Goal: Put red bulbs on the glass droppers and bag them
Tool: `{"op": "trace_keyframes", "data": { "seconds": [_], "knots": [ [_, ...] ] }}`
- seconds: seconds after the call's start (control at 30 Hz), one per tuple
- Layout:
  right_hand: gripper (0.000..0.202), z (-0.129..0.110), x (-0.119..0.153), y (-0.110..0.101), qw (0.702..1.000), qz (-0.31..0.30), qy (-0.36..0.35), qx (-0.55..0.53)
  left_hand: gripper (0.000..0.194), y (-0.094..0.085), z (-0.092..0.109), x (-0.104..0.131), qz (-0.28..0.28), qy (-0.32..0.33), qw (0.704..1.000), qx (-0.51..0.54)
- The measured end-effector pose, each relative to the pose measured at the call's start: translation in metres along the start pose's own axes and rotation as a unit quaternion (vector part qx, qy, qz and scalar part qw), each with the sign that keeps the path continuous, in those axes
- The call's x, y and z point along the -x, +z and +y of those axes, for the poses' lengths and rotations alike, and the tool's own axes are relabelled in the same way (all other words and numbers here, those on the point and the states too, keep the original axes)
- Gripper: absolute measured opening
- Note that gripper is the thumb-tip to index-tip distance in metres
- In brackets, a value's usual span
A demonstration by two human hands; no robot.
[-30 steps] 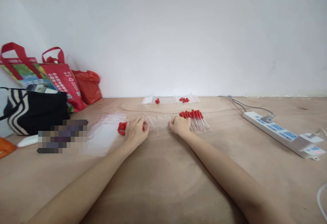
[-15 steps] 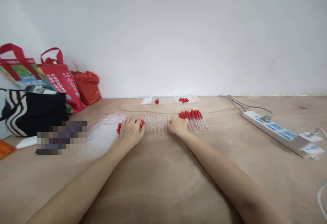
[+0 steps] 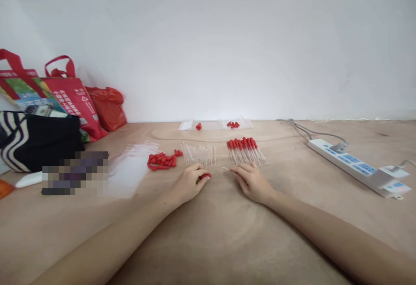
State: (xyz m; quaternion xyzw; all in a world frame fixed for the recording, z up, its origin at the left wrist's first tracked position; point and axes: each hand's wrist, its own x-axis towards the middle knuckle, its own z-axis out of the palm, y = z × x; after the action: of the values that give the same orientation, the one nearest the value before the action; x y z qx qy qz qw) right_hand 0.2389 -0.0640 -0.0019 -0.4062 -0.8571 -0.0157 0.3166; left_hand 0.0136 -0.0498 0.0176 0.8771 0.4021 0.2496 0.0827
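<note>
Between the fingers of my left hand is a red rubber bulb. My right hand pinches a thin clear dropper tube, its end pointing left toward the bulb; the two do not touch. Just beyond my left hand lies a row of loose clear tubes. A pile of red bulbs rests to the left of that row. Past my right hand, several droppers with red bulbs on their tubes lie side by side.
Clear plastic bags are stacked at the left. More bags with red bulbs lie by the wall. A power strip with cables is at the right. A black striped bag and red shopping bags stand at the far left.
My left hand has left the bulb pile with one red bulb. My right hand has drawn back from the tube row with a tube. Both are nearer to me, facing each other.
</note>
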Motion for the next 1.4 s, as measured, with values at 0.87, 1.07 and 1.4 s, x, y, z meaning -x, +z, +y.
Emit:
{"op": "trace_keyframes", "data": {
  "seconds": [0.87, 1.07, 1.4],
  "knots": [
    [0.019, -0.005, -0.004, -0.003, 0.998, -0.001, -0.062, -0.022, 0.013, 0.008, 0.018, 0.003, -0.020, -0.054, 0.989, 0.135],
    [0.024, -0.003, -0.004, -0.003, 0.995, 0.003, -0.091, 0.027, 0.013, 0.007, 0.021, 0.003, -0.030, -0.033, 0.992, 0.116],
    [0.023, -0.015, -0.001, -0.001, 0.996, -0.017, -0.073, 0.043, 0.014, 0.010, 0.021, 0.004, 0.007, 0.031, 0.996, 0.078]
  ]
}}
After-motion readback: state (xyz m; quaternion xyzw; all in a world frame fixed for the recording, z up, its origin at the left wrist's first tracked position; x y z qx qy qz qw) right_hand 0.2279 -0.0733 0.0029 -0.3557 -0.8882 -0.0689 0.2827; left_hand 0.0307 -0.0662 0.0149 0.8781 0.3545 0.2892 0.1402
